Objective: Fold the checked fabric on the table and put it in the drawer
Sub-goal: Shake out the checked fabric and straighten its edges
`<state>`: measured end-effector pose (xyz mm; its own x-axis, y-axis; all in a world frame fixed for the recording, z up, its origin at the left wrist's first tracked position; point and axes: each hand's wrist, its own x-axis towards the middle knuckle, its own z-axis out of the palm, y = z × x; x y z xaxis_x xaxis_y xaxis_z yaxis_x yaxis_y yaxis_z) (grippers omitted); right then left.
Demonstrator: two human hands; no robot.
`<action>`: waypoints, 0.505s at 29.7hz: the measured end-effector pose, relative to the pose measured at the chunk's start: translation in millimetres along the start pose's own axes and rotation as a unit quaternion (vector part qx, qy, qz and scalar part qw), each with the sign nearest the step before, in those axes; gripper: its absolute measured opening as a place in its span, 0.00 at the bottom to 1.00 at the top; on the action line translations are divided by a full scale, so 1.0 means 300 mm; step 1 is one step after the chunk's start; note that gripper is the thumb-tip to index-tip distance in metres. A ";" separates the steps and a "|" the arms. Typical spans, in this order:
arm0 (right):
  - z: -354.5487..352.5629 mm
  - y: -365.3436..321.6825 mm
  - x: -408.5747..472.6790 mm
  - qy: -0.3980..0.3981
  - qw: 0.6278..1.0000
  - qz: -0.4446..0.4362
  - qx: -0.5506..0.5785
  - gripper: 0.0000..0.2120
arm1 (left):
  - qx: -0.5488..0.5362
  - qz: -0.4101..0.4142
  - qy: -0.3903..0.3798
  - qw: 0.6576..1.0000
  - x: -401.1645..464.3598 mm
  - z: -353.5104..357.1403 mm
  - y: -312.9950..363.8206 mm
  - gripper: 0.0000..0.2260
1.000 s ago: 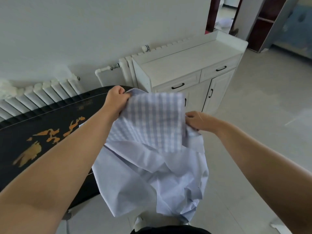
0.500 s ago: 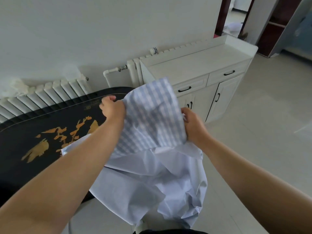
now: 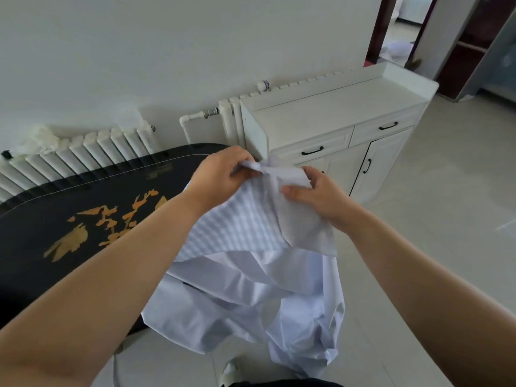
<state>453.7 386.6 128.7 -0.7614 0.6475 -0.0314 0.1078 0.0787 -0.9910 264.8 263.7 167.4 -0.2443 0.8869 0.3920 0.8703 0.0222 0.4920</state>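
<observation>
While the checked fabric point(image 3: 240, 227) hangs in the air over the near end of the black table point(image 3: 83, 208), the left hand point(image 3: 220, 174) pinches its bunched top edge between thumb and fingers, and the right hand point(image 3: 318, 194) grips the same edge just beside it, thumb pressed on the cloth. The pale lower part droops in loose folds toward the floor. Behind the hands stands a white cabinet point(image 3: 335, 115), its two drawers point(image 3: 312, 149) closed.

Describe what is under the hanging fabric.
Under the fabric held by the left hand and right hand: the table edge and pale floor. Anything directly behind the cloth is hidden.
</observation>
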 end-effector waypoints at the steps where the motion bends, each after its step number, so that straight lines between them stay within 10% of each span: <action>1: -0.015 0.005 -0.006 -0.019 1.000 0.007 0.002 0.19 | -0.009 -0.020 0.016 1.000 0.005 -0.009 -0.005 0.03; 10: 0.007 0.209 -0.070 0.051 0.970 -0.117 -0.207 0.32 | -0.118 -0.093 0.132 0.980 0.030 -0.063 0.059 0.10; 15: 0.008 0.326 -0.075 0.037 0.963 -0.038 -0.265 0.39 | -0.168 -0.120 0.134 0.969 0.044 -0.091 0.094 0.14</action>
<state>479.9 377.9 32.2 -0.7342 0.6755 0.0681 0.3798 0.4917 -0.7836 274.4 263.6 207.6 -0.5645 0.7218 0.4005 0.5971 0.0221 0.8019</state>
